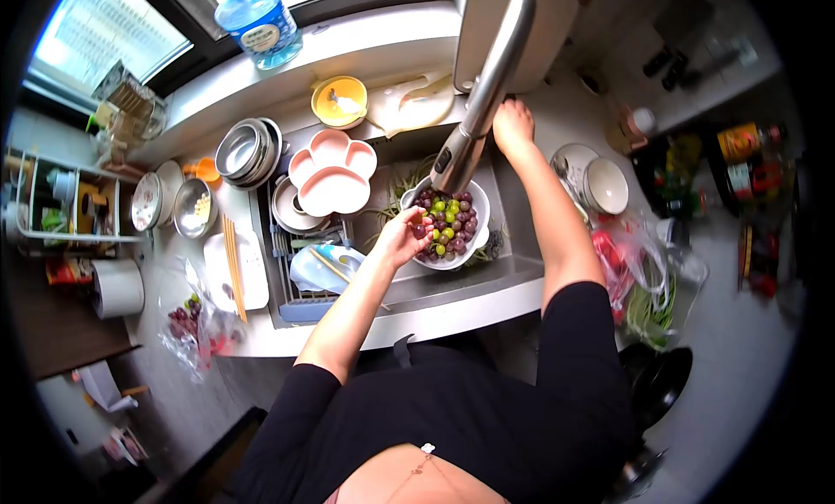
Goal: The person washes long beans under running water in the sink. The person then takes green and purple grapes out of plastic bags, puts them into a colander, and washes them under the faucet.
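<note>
A white bowl of purple and green grapes stands in the metal sink. My left hand is at the bowl's left rim, its fingers curled round a dark purple grape. Above the bowl hangs the spout of the silver faucet; I cannot make out any water. Behind the sink, to the right of the faucet, is my right hand. Its fingers are bent beside the faucet's base, and what they grip is hidden.
Left of the bowl, a pink paw-shaped plate rests over a dish rack. Stacked metal bowls, chopsticks and bagged grapes lie further left. White bowls and bagged vegetables are on the right.
</note>
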